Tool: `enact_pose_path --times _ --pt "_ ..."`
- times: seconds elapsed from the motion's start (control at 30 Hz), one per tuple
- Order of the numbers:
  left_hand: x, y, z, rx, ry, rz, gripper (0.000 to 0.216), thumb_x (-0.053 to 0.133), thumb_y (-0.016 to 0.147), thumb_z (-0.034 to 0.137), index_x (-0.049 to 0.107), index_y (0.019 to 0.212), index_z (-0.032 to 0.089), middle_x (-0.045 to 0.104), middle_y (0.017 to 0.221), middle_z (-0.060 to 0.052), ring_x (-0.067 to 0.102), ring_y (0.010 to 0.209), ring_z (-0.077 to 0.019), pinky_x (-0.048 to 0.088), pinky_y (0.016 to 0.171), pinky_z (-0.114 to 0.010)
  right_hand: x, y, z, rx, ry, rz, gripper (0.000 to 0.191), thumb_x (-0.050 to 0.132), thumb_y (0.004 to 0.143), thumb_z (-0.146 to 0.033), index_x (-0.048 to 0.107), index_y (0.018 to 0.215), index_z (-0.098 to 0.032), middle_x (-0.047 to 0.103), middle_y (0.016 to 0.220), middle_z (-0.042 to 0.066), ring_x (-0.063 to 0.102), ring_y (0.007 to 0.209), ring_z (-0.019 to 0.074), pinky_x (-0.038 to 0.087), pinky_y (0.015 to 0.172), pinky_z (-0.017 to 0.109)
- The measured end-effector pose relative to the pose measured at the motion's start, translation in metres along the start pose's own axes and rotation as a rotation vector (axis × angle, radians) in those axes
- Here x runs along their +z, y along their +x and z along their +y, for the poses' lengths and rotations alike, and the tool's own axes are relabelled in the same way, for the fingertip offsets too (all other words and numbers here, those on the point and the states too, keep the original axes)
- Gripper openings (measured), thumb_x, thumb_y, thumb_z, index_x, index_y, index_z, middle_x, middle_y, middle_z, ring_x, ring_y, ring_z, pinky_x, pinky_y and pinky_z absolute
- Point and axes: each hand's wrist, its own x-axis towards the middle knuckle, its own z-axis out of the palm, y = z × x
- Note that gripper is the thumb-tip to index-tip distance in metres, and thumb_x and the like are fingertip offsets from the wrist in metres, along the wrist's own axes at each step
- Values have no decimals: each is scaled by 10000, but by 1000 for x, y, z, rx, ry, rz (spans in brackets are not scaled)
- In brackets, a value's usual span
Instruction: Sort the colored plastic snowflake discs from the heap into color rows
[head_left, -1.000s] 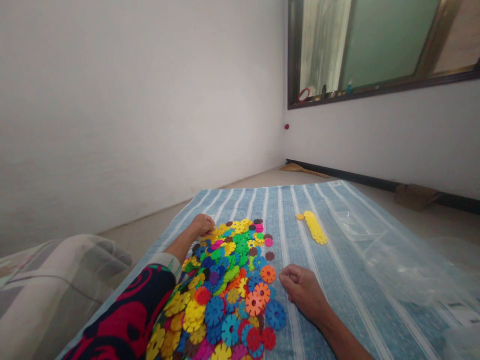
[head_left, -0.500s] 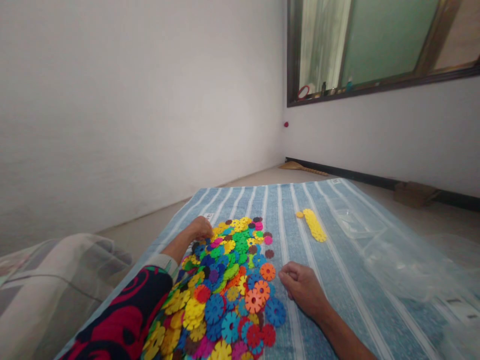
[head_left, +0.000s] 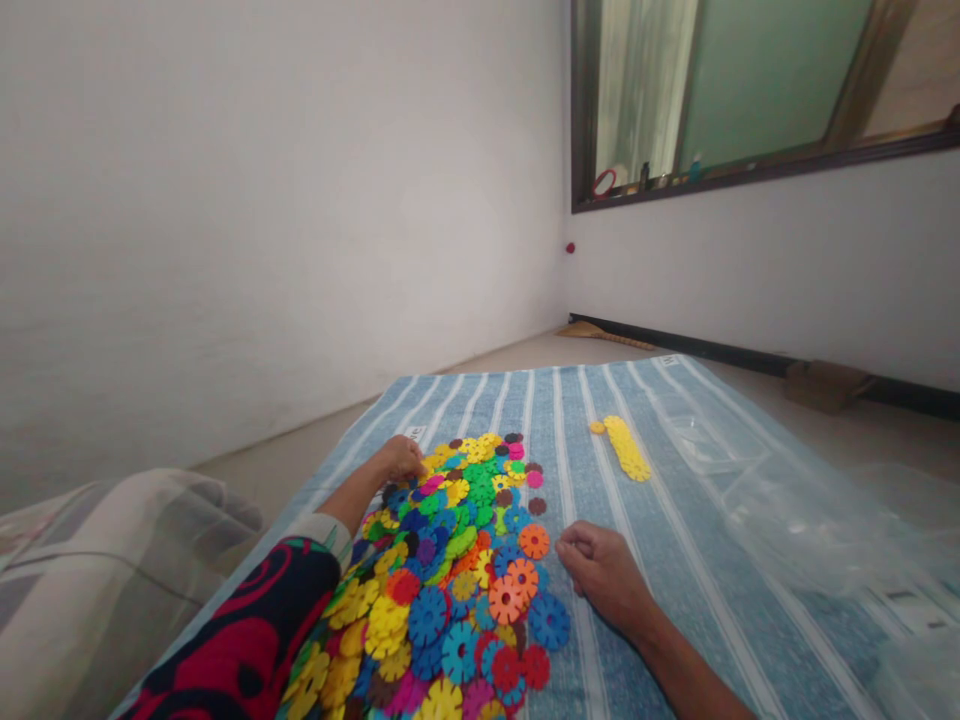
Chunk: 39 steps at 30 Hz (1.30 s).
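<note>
A large heap of multicoloured notched plastic discs (head_left: 427, 615), flower-shaped snap pieces, spreads over the striped cloth. At its far left edge is my left hand (head_left: 401, 458), fingers bent down and drawn together against the discs; whatever they pinch is hidden. To the right of the heap, my right hand (head_left: 604, 572) rests on the cloth in a loose fist, with nothing showing in it. An orange disc (head_left: 534, 541) lies just left of its knuckles. Farther back, a row of overlapping yellow discs (head_left: 627, 450) lies apart from the heap, a single yellow disc (head_left: 597, 428) beside its far end.
Blue-and-white striped cloth (head_left: 679, 600) covers the table. Clear plastic containers (head_left: 712, 445) and crumpled clear plastic (head_left: 806, 530) lie along the right side. A checked fabric bundle (head_left: 112, 550) is at the left. On the floor are a broom (head_left: 600, 333) and cardboard (head_left: 825, 385).
Both hands keep nearly the same places and poses. The whole view has shifted very slightly; no disc has visibly moved.
</note>
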Motion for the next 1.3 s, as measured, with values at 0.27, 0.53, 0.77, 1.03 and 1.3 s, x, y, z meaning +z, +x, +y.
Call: enact_pose_path --times 0.27,0.53,0.77,1.03,1.3 --pt "-4 5 40 137 -128 32 86 620 579 178 556 631 156 494 406 65 536 456 -105 410 457 -178 2 2 1 -1 -10 26 174 491 764 -303 544 658 -175 435 474 -60 454 416 83 306 421 181" --pt "50 2 147 469 -223 14 122 618 625 156 654 739 135 622 571 31 583 551 -103 448 524 -185 4 6 -1 -13 -38 62 172 496 768 -273 552 640 -172 451 471 -59 444 426 72 288 428 172" --pt "105 -1 229 622 -212 31 214 582 616 83 716 777 128 654 613 5 584 619 -112 419 562 -191 5 7 2 -26 -37 69 160 504 773 -252 568 654 -167 442 468 -62 437 427 70 274 433 173" --pt "130 7 268 670 -165 59 240 580 648 122 739 828 104 679 675 -34 588 652 -131 392 562 -209 6 8 1 -30 -26 85 161 516 772 -255 576 649 -172 443 473 -59 431 435 70 266 433 175" --pt "137 7 273 746 -71 79 247 589 684 164 745 875 155 714 800 -36 612 783 -156 426 690 -225 5 8 -1 -21 -37 86 135 517 763 -226 579 657 -169 439 469 -61 424 432 69 258 432 175"
